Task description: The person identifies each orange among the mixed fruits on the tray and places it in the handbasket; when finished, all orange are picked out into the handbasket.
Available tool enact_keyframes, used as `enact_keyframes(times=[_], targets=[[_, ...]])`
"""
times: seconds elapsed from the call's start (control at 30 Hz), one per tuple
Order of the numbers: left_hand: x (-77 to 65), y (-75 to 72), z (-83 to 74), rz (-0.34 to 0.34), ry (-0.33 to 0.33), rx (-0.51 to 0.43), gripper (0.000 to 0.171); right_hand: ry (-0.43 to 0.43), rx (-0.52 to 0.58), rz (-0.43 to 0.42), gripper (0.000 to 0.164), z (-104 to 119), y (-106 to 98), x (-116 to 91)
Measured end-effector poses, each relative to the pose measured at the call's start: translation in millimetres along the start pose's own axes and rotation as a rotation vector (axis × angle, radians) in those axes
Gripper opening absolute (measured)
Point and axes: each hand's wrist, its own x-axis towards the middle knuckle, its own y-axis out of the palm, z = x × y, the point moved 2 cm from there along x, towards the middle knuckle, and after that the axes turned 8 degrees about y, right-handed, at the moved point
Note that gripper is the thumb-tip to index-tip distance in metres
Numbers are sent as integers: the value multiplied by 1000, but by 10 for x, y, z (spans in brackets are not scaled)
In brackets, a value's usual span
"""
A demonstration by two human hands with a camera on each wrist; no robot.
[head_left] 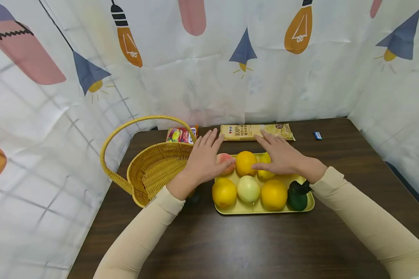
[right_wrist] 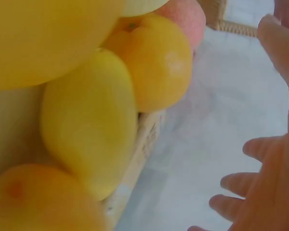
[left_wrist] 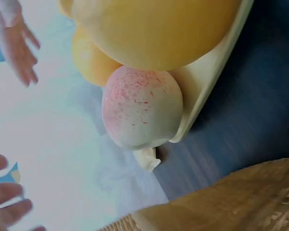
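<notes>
My left hand (head_left: pixel 203 159), fingers spread straight, hovers over the left end of a yellow tray (head_left: pixel 230 212), beside the peach (head_left: pixel 223 158). My right hand (head_left: pixel 283 155), also with straight fingers, is above the tray's back right, partly covering a yellow lemon-like fruit (head_left: pixel 265 174). Neither hand holds anything. Between them sits an orange (head_left: pixel 245 162). Along the front of the tray lie another orange (head_left: pixel 224 192), a pale yellow-green round fruit (head_left: pixel 248 189), a third orange (head_left: pixel 274 195) and a dark green thing (head_left: pixel 297 200). The left wrist view shows the peach (left_wrist: pixel 142 108) close up.
A yellow woven basket (head_left: pixel 153 170) with a tall handle stands left of the tray, close to my left forearm. Behind are a colourful snack packet (head_left: pixel 179 135), a long yellow food packet (head_left: pixel 244 132) and a small blue packet (head_left: pixel 317 135). Printed curtains enclose the dark table (head_left: pixel 251 248).
</notes>
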Motion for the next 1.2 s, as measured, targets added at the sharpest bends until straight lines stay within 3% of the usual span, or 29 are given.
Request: enact_keyframes(times=[0.1, 0.23, 0.37, 0.5, 0.63, 0.73, 0.83, 0.93, 1.07, 1.13, 1.2], targets=[[-133, -101, 26, -199, 48, -65, 65, 36, 76, -33, 90, -105, 22, -59], [-350, -248, 84, -536, 96, -202, 35, 101, 200, -59, 82, -256, 74, -158], [-618, -400, 179, -868, 104, -330, 20, 151, 309, -77, 77, -436, 127, -260], [-975, -564, 280, -1157, 24, -406, 17, 198, 386, -101, 74, -624, 156, -342], [-1335, -664, 370, -1434, -99, -456, 14, 235, 476, -129, 71, -783, 171, -391], [-1577, -646, 488, -1573, -221, -482, 11, 252, 538, -123, 68, -863, 202, -420], [-1799, -586, 643, -1593, -382, -482, 14, 258, 565, -94, 69, -919, 264, -436], [-1975, -461, 862, -1511, -528, -526, 27, 238, 553, -63, 73, -968, 350, -460], [-2087, -230, 1157, -1324, -626, -843, 44, 198, 530, -39, 79, -1007, 464, -495], [-2080, -134, 1256, -1200, -657, -1003, 45, 192, 532, -38, 81, -1018, 505, -507], [-2044, -53, 1325, -1070, -704, -1091, 41, 192, 532, -42, 82, -1027, 529, -515]])
